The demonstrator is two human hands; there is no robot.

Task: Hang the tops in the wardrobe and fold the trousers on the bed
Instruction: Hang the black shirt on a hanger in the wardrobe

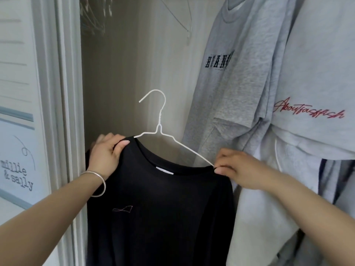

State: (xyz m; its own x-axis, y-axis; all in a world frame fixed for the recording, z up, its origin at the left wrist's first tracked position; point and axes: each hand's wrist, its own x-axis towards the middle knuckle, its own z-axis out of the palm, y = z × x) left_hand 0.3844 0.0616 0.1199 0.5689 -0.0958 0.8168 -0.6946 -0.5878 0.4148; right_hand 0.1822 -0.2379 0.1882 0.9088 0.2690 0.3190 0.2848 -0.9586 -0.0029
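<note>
In the head view, a black top (159, 204) on a white wire hanger (161, 129) is held at its shoulders by both hands, left hand (106, 156) gripping, right hand (238, 169) pinching, in the open wardrobe gap between the door frame (63, 112) and the hung grey T-shirt (230, 83).

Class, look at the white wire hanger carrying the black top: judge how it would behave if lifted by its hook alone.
The white wire hanger looks thin, so it is probably light and may flex slightly. The black top drapes limply, so it would likely sag and swing. Its right shoulder sits near the wire's end, where the right hand pinches it, so it might slip off; the left hand grips the other shoulder.
</note>
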